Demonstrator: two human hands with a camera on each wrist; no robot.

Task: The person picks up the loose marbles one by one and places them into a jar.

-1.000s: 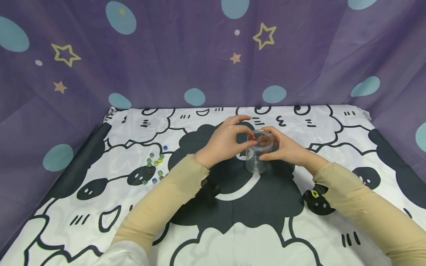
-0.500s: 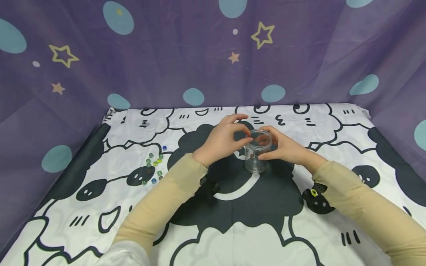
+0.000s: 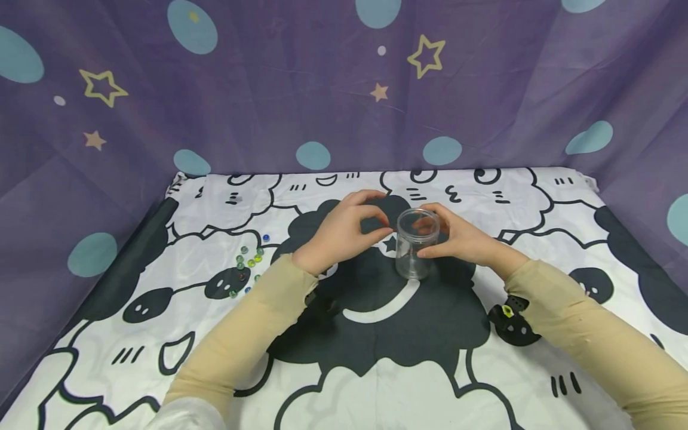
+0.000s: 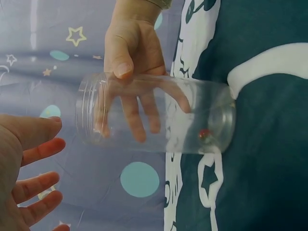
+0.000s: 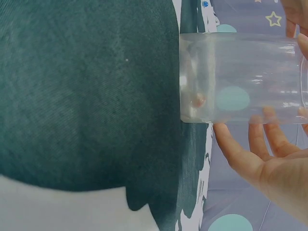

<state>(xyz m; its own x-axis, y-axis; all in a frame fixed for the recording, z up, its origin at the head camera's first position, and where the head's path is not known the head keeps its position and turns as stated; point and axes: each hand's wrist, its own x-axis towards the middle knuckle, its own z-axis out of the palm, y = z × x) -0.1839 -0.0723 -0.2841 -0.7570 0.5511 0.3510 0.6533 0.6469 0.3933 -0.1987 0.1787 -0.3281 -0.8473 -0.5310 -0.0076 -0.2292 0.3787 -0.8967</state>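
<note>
A clear, lidless plastic jar [image 3: 411, 261] stands upright on the dark patch of the cloth. My right hand [image 3: 463, 240] holds it from the right side, thumb in front and fingers behind. Inside, at the bottom, lies one reddish marble [image 4: 205, 134], seen through the wall in both wrist views. My left hand [image 3: 344, 234] hovers just left of the jar's rim, thumb and fingers apart with nothing between them. Farther left, a loose group of glass marbles [image 3: 251, 263] in green, yellow and blue lies on the cloth, a few partly hidden by the left sleeve.
A white cloth [image 3: 387, 394] with black cartoon drawings covers the table. Behind it hangs a purple curtain [image 3: 258, 107] with stars and blue dots. A small black item with a yellow-green mark [image 3: 507, 311] shows beside the right forearm.
A red marble pinched in my left hand has been let go and dropped into the jar. The left hand has drawn back leftward from the rim. The right hand stays on the jar.
</note>
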